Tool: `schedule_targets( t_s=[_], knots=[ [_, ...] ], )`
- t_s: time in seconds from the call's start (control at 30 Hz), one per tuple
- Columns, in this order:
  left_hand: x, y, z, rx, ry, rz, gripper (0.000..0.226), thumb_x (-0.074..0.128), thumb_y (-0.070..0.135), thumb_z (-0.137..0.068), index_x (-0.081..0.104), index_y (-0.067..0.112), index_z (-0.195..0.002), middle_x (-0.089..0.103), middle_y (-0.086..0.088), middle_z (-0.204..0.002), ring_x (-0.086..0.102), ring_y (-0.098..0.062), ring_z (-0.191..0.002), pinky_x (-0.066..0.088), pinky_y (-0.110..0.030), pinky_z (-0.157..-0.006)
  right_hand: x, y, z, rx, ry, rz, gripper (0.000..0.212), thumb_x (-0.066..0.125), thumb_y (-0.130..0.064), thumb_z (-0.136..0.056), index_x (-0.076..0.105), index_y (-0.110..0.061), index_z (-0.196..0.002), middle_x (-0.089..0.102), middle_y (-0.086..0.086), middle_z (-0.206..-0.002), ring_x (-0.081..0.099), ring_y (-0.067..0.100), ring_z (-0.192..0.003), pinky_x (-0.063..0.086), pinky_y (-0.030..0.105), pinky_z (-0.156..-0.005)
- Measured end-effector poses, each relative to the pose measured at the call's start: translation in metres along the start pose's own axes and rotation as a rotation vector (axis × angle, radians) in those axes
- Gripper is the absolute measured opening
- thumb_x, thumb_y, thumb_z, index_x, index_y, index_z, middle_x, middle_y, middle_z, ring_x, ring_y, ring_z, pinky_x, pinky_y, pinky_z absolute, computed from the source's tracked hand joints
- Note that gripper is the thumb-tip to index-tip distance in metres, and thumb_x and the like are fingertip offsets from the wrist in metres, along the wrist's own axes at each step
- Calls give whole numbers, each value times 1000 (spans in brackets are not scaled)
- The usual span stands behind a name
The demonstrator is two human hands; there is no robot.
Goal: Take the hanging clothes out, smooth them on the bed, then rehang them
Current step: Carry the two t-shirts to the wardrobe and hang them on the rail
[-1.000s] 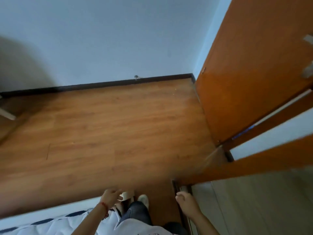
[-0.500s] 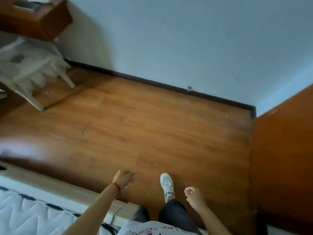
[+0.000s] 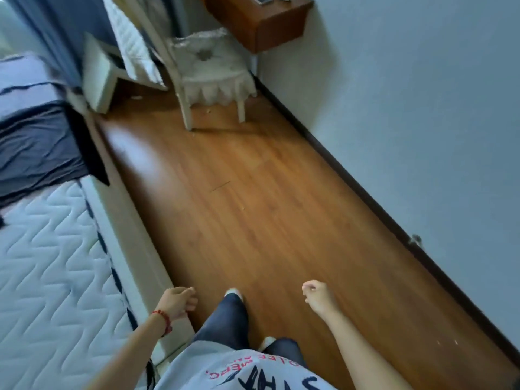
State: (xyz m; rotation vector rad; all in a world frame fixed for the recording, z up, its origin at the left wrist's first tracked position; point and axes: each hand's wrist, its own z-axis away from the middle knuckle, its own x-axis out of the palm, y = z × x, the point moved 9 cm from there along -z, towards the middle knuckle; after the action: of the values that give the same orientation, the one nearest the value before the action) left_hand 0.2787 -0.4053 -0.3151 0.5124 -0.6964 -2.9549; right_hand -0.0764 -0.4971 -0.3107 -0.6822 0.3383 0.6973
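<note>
floor [image 3: 253,206] beside bed [image 3: 56,249]; left grip [image 3: 177,304], right grip [image 3: 318,296] loosely curled, empty.

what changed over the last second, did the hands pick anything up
The view swung left: the orange wooden door passed out of sight, while the dark grey cloth on the white quilted mattress and the white frilled chair came into view. Nothing was taken or let go. The left hand and right hand stay loosely curled and empty.

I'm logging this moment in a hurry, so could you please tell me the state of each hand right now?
Left hand: open, fingers loosely curled, holding nothing.
Right hand: open, loosely curled, holding nothing.
</note>
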Motion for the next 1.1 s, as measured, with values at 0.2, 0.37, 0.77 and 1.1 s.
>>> schedule_targets(
  t_s=[0.2, 0.37, 0.77, 1.1],
  knots=[
    [-52, 29, -55, -80, 82, 164, 18, 51, 17, -92, 62, 5, -86, 62, -11, -73, 56, -23, -65, 41, -26, -59, 15, -132, -91, -147, -70, 39, 20, 51, -12, -90, 59, -23, -76, 60, 1, -73, 62, 26, -74, 51, 36, -73],
    [-100, 111, -106, -79, 110, 216, 17, 49, 18, -92, 59, 6, -86, 60, -10, -72, 53, -19, -59, 40, -24, -55, 23, -229, -141, -175, -90, 31, 12, 47, -3, -92, 56, -8, -86, 54, -1, -64, 52, 15, -58, 43, 12, -48],
    [-229, 308, -223, 25, 157, 378, 22, 49, 25, -93, 61, 7, -92, 62, -6, -77, 59, -14, -66, 47, -20, -56, 54, -450, -273, -232, -202, 115, 13, 46, 0, -93, 58, -3, -98, 55, 2, -72, 53, 15, -66, 45, 6, -46],
    [-315, 339, -303, -246, 329, 664, 22, 48, 20, -93, 58, 9, -76, 59, -6, -62, 52, -10, -40, 36, -16, -42, 116, -708, -386, -428, -328, 371, 12, 49, -5, -91, 62, -8, -91, 58, -1, -69, 57, 19, -64, 43, 5, -46]
  ],
)
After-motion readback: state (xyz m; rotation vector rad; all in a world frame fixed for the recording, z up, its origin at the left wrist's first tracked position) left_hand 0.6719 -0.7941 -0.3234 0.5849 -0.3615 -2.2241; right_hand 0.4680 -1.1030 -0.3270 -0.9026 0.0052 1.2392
